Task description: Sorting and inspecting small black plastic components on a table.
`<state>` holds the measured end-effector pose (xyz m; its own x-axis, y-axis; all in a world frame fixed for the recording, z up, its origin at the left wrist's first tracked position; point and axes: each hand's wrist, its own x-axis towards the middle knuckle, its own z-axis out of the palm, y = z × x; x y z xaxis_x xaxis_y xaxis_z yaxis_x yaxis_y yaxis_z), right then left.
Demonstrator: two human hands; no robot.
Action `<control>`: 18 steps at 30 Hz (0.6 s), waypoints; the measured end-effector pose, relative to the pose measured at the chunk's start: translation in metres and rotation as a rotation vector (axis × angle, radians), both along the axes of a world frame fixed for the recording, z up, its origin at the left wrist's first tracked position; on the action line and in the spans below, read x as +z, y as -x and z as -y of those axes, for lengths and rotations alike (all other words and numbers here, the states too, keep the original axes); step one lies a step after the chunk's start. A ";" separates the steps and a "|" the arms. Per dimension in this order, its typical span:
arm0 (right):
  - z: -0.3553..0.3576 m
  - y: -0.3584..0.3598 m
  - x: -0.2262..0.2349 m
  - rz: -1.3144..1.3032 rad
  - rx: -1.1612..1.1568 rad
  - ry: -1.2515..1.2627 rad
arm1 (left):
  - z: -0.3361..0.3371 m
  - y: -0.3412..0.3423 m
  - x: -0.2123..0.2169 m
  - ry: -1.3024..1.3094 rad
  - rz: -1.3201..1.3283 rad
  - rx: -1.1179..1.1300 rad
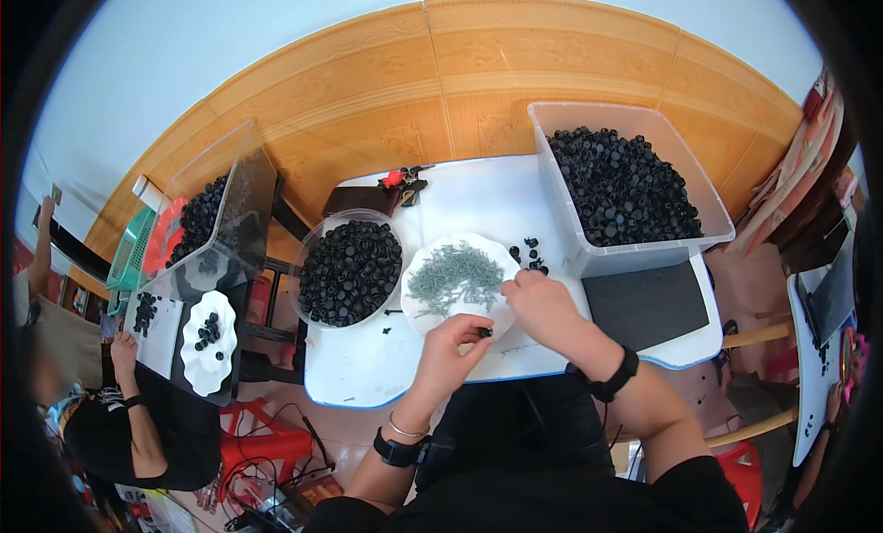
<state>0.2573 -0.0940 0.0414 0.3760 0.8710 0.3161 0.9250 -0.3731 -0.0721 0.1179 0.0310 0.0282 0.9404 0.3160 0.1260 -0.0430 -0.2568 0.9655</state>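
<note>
Between the fingertips of my left hand (448, 356) is a small round black plastic cap (485, 332), just off the near right rim of a white scalloped plate (416, 313). A heap of small grey screws (455, 274) covers the plate's middle. My right hand (544, 310) is closed in a pinch at the plate's right rim; its fingers hide whatever they may hold. Beyond that hand lie several loose black caps (526, 252). To the plate's left stands a round clear tub (300, 274) full of black caps (350, 274).
A large clear bin (635, 255) of black parts stands at the right, behind a dark grey mat (646, 301). Keys (411, 185) and a brown wallet (361, 201) lie at the back. At left, a person (110, 413) sits beside another bin and a white dish (210, 372).
</note>
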 end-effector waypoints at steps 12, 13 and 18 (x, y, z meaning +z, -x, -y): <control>0.104 -0.010 0.058 -0.586 -0.244 -0.389 | 0.089 -0.099 -0.023 -0.565 0.267 -0.271; 0.110 -0.011 0.058 -0.582 -0.255 -0.421 | 0.092 -0.109 -0.022 -0.596 0.288 -0.263; 0.128 -0.012 0.063 -0.597 -0.302 -0.459 | 0.098 -0.131 -0.021 -0.646 0.350 -0.199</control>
<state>0.2692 -0.2217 0.1042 0.7925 0.5370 0.2891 0.5462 -0.4141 -0.7282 0.2485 -0.0672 0.0076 0.8431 -0.0933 0.5295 -0.4237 -0.7216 0.5475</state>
